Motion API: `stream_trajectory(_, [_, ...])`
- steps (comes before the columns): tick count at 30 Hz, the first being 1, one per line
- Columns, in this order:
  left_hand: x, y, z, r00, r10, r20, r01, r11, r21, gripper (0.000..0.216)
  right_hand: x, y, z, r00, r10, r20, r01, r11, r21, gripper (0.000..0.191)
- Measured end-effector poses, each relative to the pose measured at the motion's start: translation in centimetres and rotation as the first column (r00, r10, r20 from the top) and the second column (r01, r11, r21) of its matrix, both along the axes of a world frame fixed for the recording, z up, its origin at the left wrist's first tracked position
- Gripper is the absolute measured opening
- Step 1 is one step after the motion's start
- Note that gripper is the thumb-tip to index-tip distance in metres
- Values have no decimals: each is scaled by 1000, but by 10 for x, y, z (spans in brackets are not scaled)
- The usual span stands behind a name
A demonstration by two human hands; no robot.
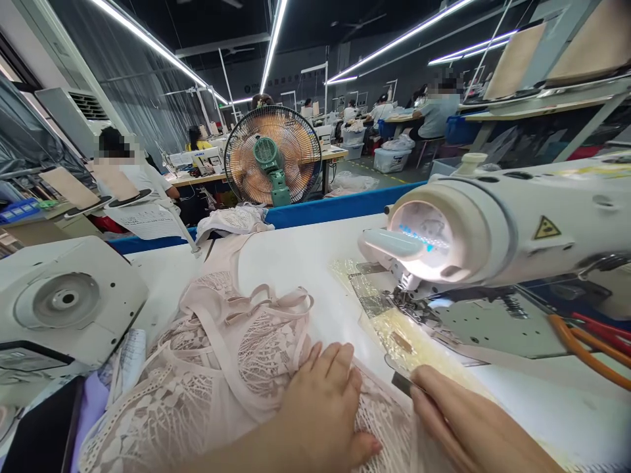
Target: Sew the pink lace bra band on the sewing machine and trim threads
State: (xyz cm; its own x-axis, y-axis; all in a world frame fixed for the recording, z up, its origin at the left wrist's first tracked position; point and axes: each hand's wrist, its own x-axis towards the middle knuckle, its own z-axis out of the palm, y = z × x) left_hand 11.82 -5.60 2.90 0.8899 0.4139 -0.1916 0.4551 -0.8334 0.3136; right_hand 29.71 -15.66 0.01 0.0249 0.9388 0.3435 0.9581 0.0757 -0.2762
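Note:
Pale pink lace bras [256, 348] with straps lie heaped on the white table, left of the sewing machine. My left hand [323, 401] rests flat on the lace, fingers stretched out and thumb apart. My right hand [458, 401] is closed on a small tool with a flat dark metal end [402, 383]; the rest of it is hidden in the fingers, so its kind cannot be told. That end sits just above the lace edge, close to the yellowish taped strip [419, 348]. Beyond it is the sewing machine's lit needle area [407, 289].
The sewing machine head [463, 217] overhangs the right side. Orange-handled scissors or pliers [586, 348] lie at the right edge. Another white machine [73, 302] and a black phone-like slab [44, 427] are at left. A large fan [273, 154] stands behind the blue table edge; people sit farther back.

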Motion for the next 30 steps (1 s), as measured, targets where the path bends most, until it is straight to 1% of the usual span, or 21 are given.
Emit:
stream_trajectory(3, [-1, -1, -2, 999, -43, 24, 43, 999, 0, 67, -2, 3, -12, 998, -27, -55, 24, 998, -51, 23])
stream_trajectory(5, [-3, -1, -5, 997, -60, 41, 60, 998, 16, 70, -4, 9, -17, 999, -27, -24, 26, 998, -49, 24])
stream_trajectory(8, [-5, 0, -8, 994, -103, 43, 102, 994, 29, 71, -8, 21, -20, 996, -54, 68, 57, 998, -40, 23])
stream_trajectory(10, [-5, 1, -8, 993, -108, 40, 107, 994, 17, 69, -11, 28, -19, 990, -65, 122, 71, 996, -47, 21])
stream_trajectory(15, [-4, 2, -8, 993, -106, 48, 106, 994, 2, 69, -17, 38, -19, 975, -18, 221, 22, 1000, -15, 19])
stream_trajectory(22, [-3, 4, -14, 992, -117, 43, 117, 993, -10, 71, -20, 43, -18, 962, 5, 272, -10, 1000, 16, 17])
stream_trajectory(27, [-3, 3, -10, 993, -114, 42, 113, 993, 21, 72, -15, 35, -11, 955, 39, 294, -28, 999, -43, 16])
stream_trajectory(30, [-3, 2, -8, 994, -102, 33, 101, 995, 11, 72, -9, 21, -3, 969, 76, 237, -51, 993, -109, 18])
